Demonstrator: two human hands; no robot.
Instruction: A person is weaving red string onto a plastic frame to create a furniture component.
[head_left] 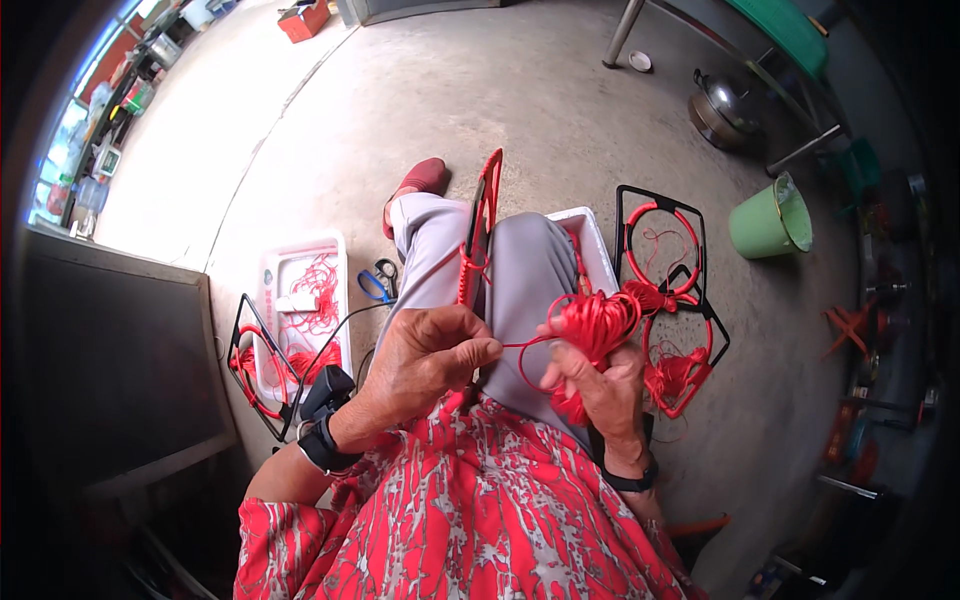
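My left hand [425,358] pinches a strand of red cord [522,345] between thumb and fingers. That strand runs across my lap to a thick looped bundle of red cord [598,328], which my right hand [605,388] grips. A black frame wrapped with red cord [478,235] stands upright between my knees, just beyond my left hand. On the floor to the right lie black frames with red-wrapped rings [662,205], more loose red cord [675,375] among them. Behind my right knee, a white box [597,250] is partly hidden.
A white tray [342,265] with red cord sits at the left, a black frame with a red ring [245,375] leaning on it. Blue-handled scissors [374,286] lie beside my leg. A dark cabinet [120,340] borders the left; a green bucket [762,222] and lidded pot [722,115] stand right.
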